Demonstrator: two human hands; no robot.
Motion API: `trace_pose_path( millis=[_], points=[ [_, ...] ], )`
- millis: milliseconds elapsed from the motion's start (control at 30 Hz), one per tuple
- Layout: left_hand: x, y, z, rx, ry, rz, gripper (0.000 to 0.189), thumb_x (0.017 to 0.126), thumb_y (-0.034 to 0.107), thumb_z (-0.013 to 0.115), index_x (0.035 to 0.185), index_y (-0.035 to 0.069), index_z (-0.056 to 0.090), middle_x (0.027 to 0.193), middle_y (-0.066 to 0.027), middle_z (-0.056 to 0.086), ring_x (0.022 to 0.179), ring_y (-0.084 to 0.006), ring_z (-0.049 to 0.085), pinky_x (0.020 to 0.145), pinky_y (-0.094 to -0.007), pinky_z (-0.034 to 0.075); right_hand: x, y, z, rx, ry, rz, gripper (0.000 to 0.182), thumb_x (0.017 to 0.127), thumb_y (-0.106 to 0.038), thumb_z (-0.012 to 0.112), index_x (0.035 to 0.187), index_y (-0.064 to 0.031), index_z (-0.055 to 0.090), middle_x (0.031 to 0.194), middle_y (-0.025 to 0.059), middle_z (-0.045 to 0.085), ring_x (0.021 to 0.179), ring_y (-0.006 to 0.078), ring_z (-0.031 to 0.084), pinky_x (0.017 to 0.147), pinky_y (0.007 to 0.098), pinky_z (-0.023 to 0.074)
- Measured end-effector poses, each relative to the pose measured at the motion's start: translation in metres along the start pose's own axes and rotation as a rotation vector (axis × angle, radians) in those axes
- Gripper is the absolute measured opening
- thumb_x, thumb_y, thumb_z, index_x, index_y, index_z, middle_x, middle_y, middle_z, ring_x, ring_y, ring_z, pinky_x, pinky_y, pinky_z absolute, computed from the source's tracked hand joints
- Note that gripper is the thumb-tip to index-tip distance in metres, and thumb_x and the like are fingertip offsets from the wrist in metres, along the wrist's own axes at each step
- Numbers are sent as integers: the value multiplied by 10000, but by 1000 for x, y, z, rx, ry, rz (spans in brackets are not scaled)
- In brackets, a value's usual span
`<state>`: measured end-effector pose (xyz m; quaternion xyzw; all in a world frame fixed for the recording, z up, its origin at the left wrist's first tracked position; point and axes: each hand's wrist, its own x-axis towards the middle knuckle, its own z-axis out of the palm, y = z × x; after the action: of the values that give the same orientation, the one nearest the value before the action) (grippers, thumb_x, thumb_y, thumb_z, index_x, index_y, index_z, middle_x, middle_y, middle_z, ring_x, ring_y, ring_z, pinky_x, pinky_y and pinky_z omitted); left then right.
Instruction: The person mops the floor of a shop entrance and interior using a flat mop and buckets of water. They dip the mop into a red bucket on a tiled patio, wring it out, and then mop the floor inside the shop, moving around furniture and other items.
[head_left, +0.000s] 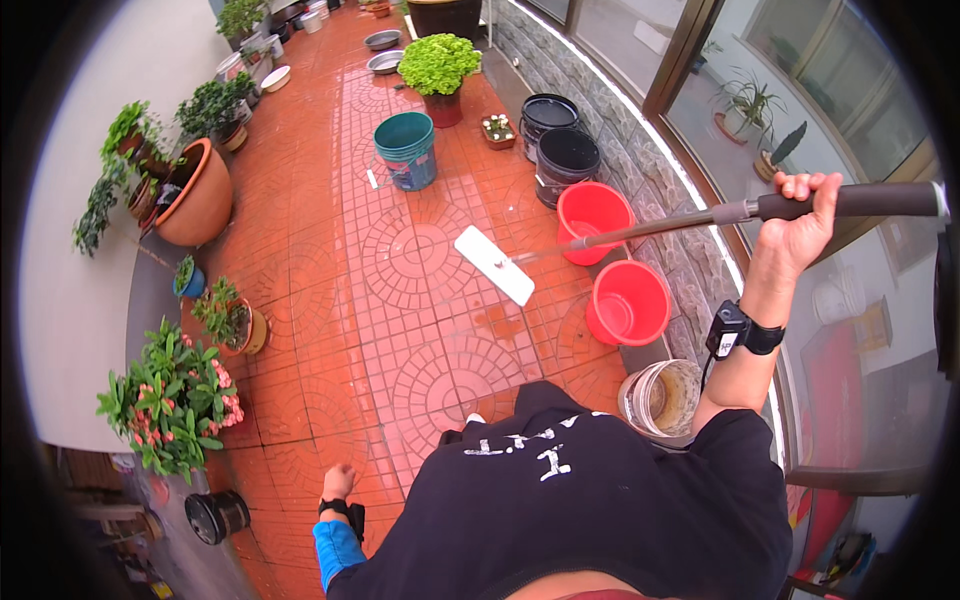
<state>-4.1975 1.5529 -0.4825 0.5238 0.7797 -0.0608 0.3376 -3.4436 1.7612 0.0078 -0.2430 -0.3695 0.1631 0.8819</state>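
Observation:
My right hand (801, 217) is raised at the right, closed around the dark foam grip of a flat mop. The mop's metal pole (667, 223) runs down to the left, passing in front of a red bucket (596, 206). Its white rectangular head (484, 259) lies on the red tiled floor (405, 330). My left hand (339, 481) hangs low at my left side, fingers curled, with no object visible in it. A black strap and a blue sleeve cover that wrist and forearm. On my right wrist sits a small strapped device (731, 330) with a cable.
Along the stone wall (630, 120) stand black buckets (568, 161), a second red bucket (628, 304) and a stained white bucket (661, 397). A green bucket (406, 154) is ahead, before a leafy potted plant (440, 71). Several potted plants (176, 397) line the left side.

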Motion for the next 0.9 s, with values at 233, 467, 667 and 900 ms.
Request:
trace_pose_path(
  millis=[233, 467, 667, 900],
  points=[
    [168, 269, -138, -131, 60, 382, 293, 910, 263, 622, 1081, 28, 663, 1011, -193, 696, 986, -342, 663, 837, -418, 531, 96, 73, 33, 11, 74, -454, 403, 844, -453, 719, 732, -115, 529, 623, 7, 483, 615, 178, 491, 850, 412, 453],
    [237, 367, -152, 229, -461, 286, 338, 923, 243, 607, 1212, 71, 634, 1014, -139, 712, 939, -261, 681, 832, -376, 531, 188, 336, 0, -124, 44, -407, 192, 925, -231, 671, 907, -78, 558, 766, 53, 580, 756, 186, 599, 912, 492, 483],
    [295, 430, -193, 52, -301, 154, 287, 915, 240, 626, 1125, 50, 670, 992, -151, 715, 937, -278, 684, 818, -381, 529, 222, 539, -89, -443, 206, 96, 229, 886, -240, 737, 927, -46, 624, 906, 66, 639, 841, 152, 595, 899, 341, 462],
    [340, 538, -263, 29, -413, 144, 279, 918, 245, 613, 1123, 64, 667, 928, -127, 708, 907, -262, 683, 795, -377, 531, 192, 624, -107, -1002, 121, 81, 254, 879, -247, 724, 909, -18, 619, 938, 82, 678, 900, 171, 621, 857, 320, 476]
  ],
)
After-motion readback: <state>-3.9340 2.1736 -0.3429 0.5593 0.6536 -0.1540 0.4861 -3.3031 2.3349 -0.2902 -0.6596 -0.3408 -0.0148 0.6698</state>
